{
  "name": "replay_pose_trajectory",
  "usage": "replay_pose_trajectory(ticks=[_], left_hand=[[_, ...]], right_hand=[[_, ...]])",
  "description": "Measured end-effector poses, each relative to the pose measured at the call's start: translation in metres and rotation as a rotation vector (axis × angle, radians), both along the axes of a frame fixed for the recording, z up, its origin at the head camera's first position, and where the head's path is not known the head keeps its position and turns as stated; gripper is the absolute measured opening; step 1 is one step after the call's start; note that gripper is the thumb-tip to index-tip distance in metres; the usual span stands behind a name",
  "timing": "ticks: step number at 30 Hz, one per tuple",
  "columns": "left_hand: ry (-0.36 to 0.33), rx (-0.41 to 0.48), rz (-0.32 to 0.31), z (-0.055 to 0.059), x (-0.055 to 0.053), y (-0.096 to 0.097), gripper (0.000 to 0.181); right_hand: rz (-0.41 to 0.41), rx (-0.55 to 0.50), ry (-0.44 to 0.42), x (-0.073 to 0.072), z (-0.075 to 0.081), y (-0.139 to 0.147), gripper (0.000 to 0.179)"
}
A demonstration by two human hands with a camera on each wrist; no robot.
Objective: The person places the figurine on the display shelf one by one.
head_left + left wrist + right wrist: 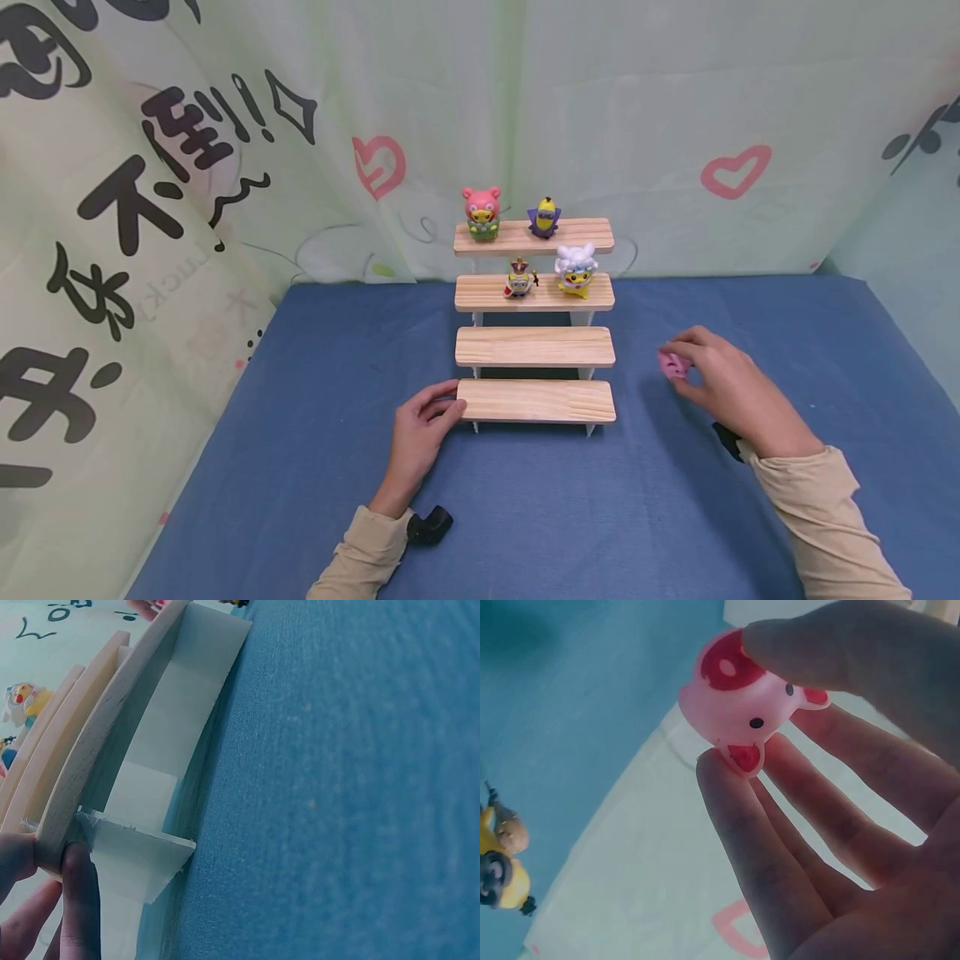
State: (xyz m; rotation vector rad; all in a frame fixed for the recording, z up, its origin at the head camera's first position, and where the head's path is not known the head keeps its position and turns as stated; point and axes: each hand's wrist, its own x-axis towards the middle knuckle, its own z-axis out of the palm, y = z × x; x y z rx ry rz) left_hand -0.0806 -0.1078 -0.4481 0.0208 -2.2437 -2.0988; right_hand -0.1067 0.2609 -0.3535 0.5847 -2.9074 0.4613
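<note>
In the middle of the table stands a four-tier wooden display stand [536, 402]. My left hand [420, 433] pinches the left end of its lowest tier; in the left wrist view, fingers [81, 900] lie under the board's end. To the right of the stand, my right hand [731, 392] holds a small pink pig figurine [731, 712] above the table, between thumb and fingertips. The pig has red ears, black dot eyes and a red snout. A pink-hooded figurine [482, 215] and a purple-caped yellow figurine [544, 218] stand on the top tier.
The second tier holds a crowned figurine [520, 279] and a white-fleece-hatted figurine [575, 271]. Another yellow goggled figurine [506, 874] shows in the right wrist view. A blue cloth [300, 433] covers the table; a printed curtain [555, 108] hangs behind.
</note>
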Motion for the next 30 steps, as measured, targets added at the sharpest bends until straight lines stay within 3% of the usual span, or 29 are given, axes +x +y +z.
replay_pose_trajectory(ticks=[16, 24, 30], left_hand=[[0.001, 0.008, -0.001, 0.0, 0.001, 0.0, 0.037], [0.006, 0.004, -0.003, 0.0, 0.001, 0.0, 0.037], [0.002, 0.006, 0.001, 0.0, 0.001, 0.001, 0.036]], right_hand=[[0.037, -0.03, 0.032, 0.001, 0.016, -0.018, 0.035], [0.096, -0.06, 0.129, 0.002, 0.024, -0.027, 0.033], [0.103, -0.054, 0.126, 0.002, 0.033, -0.038, 0.036]])
